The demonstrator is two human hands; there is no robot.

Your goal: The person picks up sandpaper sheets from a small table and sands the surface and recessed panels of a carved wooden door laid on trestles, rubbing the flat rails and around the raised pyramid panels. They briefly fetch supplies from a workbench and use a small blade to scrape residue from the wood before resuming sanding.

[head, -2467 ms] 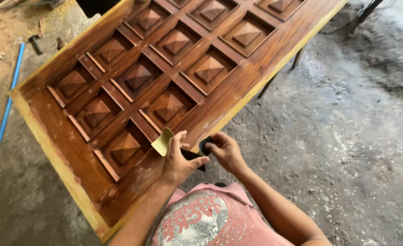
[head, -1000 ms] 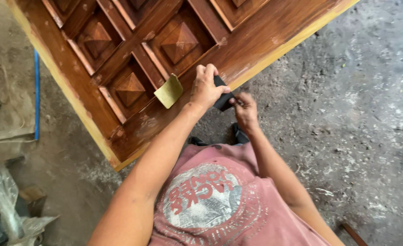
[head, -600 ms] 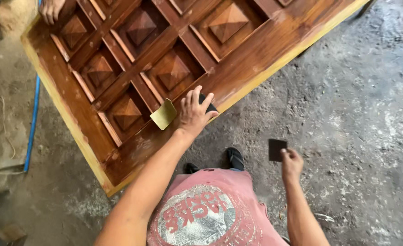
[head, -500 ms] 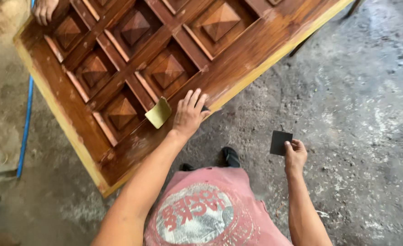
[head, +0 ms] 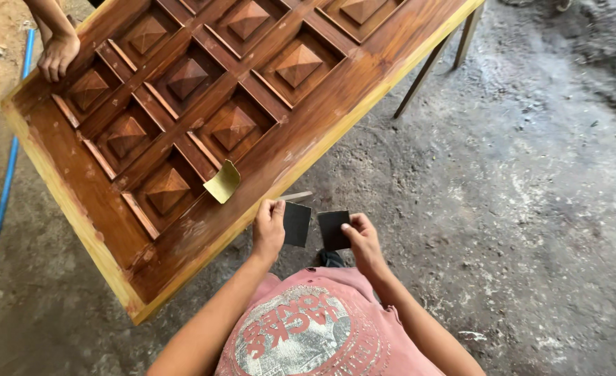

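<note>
Pink cloth of the person's shirt filled the bottom of the view, and just above it both hands had come together off the edge of the door. The left hand pinched one dark square of sandpaper between thumb and fingers, closed only as far as that grip needed. The right hand pinched a second dark square the same way, fingers curled lightly, the two pieces nearly edge to edge with a thin gap between them. Half a second before, the left hand had lain flat on the wood and the right had held a single dark piece out over the floor; now the left had lifted away and each hand had its own piece. That read, as a judgement, like one sheet divided or a fresh one sorted out, with sanding paused for the moment.

Beyond the hands, a curled yellowish scrap of sandpaper lay loose on the door, touching nothing but the wood where the left hand had been. The door itself, brown and glossy with raised pyramid panels, sat tilted across the view on thin legs over the grey concrete floor. At its far corner another person's hand rested on the frame, and a blue hose ran along the ground beside it.
</note>
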